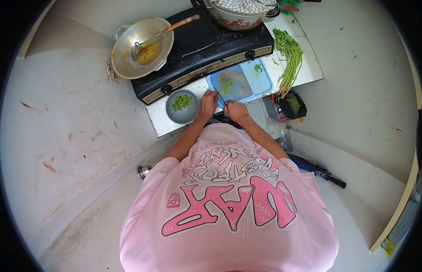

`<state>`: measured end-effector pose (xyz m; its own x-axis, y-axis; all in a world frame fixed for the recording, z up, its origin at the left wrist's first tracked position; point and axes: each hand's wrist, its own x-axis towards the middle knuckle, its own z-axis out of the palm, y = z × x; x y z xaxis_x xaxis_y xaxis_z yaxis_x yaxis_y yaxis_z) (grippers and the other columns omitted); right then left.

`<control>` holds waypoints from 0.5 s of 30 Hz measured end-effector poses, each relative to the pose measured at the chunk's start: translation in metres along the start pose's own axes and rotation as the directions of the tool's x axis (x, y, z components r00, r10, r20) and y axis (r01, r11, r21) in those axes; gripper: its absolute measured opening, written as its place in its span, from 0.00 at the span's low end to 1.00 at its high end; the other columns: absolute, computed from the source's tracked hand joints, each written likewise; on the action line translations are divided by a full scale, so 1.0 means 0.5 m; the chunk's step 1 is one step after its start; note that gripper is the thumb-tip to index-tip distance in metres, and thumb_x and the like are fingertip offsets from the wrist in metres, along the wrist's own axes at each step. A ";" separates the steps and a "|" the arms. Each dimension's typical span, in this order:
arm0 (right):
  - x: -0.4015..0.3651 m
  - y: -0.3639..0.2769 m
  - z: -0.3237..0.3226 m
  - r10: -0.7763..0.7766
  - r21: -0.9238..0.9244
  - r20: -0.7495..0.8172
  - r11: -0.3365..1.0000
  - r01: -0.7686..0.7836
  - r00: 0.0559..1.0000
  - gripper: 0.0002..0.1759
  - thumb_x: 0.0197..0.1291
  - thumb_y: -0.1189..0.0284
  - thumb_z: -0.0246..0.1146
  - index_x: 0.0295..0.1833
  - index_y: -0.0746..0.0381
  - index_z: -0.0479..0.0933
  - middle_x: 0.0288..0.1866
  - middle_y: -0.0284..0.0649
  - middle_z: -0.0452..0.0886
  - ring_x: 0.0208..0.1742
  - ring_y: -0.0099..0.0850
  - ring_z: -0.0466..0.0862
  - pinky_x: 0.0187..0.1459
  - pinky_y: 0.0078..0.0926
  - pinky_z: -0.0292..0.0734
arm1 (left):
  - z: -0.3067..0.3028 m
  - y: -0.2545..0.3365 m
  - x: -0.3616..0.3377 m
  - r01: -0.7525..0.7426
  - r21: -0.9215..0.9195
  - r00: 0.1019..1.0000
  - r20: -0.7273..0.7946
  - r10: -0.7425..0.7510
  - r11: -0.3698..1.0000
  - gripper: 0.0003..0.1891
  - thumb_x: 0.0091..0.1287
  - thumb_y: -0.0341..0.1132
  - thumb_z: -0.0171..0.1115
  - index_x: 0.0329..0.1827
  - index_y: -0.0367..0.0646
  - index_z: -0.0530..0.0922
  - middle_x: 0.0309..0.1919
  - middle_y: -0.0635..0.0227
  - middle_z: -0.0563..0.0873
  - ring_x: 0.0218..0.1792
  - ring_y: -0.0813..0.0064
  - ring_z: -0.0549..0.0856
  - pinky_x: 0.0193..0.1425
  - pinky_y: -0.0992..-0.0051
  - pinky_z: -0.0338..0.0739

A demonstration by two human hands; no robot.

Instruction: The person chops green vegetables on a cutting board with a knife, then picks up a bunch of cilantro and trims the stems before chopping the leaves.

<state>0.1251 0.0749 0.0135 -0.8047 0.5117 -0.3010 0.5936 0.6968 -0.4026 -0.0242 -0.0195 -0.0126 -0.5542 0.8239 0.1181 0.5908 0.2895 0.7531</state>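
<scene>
My right hand is closed around the handle of a knife at the front edge of a blue cutting board. The thin blade points up and left toward my left hand. That hand has its fingers curled together beside the blade tip; what they pinch, if anything, is too small to see. Small piles of chopped greens lie on the board, and a leafy scrap sits at its far right. Left of my left hand, a grey bowl holds more chopped greens.
Behind the board stands a black two-burner stove. It carries a wok with a ladle and a large flowered pot. A bunch of leafy stalks lies at right, above a black bag.
</scene>
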 end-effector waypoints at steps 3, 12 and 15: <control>-0.008 0.005 -0.003 -0.004 -0.014 0.010 1.000 0.004 1.000 0.26 0.76 0.55 0.52 0.42 0.69 0.83 0.32 0.59 0.87 0.36 0.57 0.89 0.43 0.54 0.85 | 0.003 -0.002 0.000 0.006 -0.002 1.000 -0.005 -0.006 1.000 0.06 0.65 0.22 0.65 0.42 0.36 0.87 0.34 0.52 0.85 0.34 0.56 0.88 0.42 0.60 0.82; -0.036 0.038 -0.002 0.070 0.010 0.028 0.997 -0.070 0.997 0.26 0.75 0.54 0.53 0.44 0.69 0.83 0.33 0.61 0.87 0.38 0.58 0.89 0.45 0.55 0.84 | 0.004 0.004 0.006 0.137 -0.097 0.990 0.023 -0.136 0.986 0.05 0.65 0.24 0.67 0.42 0.35 0.86 0.37 0.51 0.89 0.37 0.59 0.91 0.45 0.65 0.85; -0.041 0.030 -0.012 0.042 0.019 0.048 0.999 -0.043 0.998 0.26 0.75 0.55 0.53 0.46 0.69 0.83 0.34 0.62 0.87 0.38 0.58 0.89 0.45 0.56 0.84 | 0.008 -0.002 0.009 0.141 -0.120 0.990 0.021 -0.140 0.983 0.04 0.66 0.24 0.67 0.41 0.35 0.86 0.37 0.51 0.88 0.36 0.57 0.90 0.45 0.63 0.85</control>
<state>0.1506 0.0776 0.0187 -0.7781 0.5159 -0.3584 0.6275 0.6647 -0.4055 -0.0250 -0.0140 -0.0152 -0.6191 0.7853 -0.0020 0.4316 0.3424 0.8346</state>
